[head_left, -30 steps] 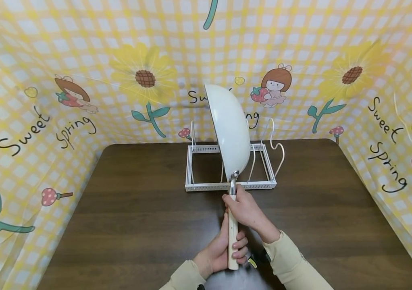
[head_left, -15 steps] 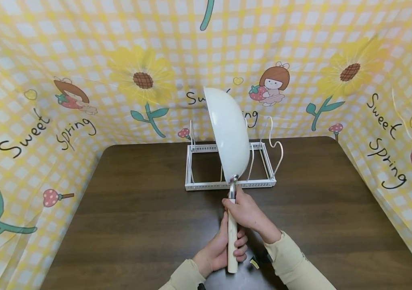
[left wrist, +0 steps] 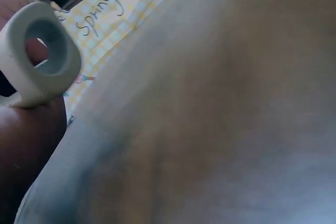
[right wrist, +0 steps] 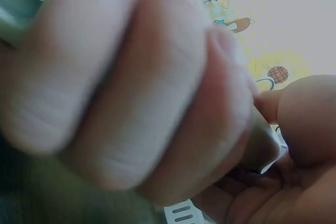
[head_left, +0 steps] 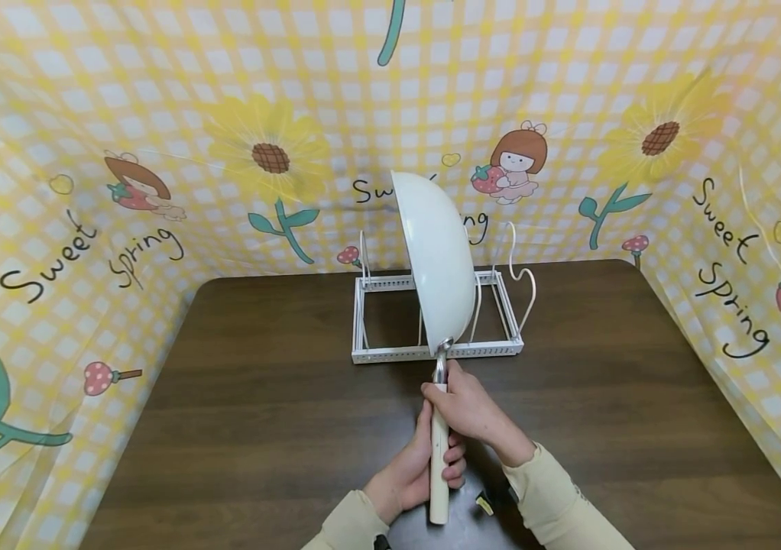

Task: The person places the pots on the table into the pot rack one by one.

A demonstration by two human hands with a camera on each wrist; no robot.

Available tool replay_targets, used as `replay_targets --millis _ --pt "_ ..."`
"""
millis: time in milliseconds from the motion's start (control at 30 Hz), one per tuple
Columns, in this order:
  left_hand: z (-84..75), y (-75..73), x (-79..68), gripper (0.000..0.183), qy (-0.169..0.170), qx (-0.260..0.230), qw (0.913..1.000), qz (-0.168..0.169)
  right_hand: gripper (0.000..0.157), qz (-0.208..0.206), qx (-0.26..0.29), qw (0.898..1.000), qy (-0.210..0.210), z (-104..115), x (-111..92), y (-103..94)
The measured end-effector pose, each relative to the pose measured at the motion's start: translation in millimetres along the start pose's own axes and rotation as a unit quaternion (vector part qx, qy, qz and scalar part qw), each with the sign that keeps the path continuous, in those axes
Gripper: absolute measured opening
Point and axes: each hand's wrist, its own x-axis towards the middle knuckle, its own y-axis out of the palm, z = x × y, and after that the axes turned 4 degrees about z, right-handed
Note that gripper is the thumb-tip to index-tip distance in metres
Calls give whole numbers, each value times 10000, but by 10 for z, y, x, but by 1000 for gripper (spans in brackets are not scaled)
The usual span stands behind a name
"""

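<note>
A white wok (head_left: pixel 435 260) stands on its edge over a white metal rack (head_left: pixel 390 354), its open side facing left. Both hands hold its cream handle (head_left: pixel 439 489). My right hand (head_left: pixel 469 401) grips the upper part near the silver neck, thumb across the top. Lower down, my left hand (head_left: pixel 414 466) wraps its fingers round the handle. The handle's end (left wrist: pixel 71 74), with its hanging hole, shows large in the left wrist view. In the right wrist view, the left hand's fingers (right wrist: pixel 152 87) cover much of the handle, with the right hand (right wrist: pixel 310 145) beyond.
Curved white wire dividers (head_left: pixel 528 294) rise from the rack, which stands near the far edge of the dark wooden table (head_left: pixel 260 428). A yellow checked cloth (head_left: pixel 377 92) hangs behind and at both sides.
The wok and both hands have shifted slightly down in the head view, toward the person. The grip on the handle stays the same, and the rack has not visibly moved on the table.
</note>
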Motion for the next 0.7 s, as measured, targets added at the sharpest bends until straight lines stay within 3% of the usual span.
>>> replay_targets --millis 700 --pt "-13 -69 23 62 244 177 9985 -464 23 57 246 9997 -3 -82 17 59"
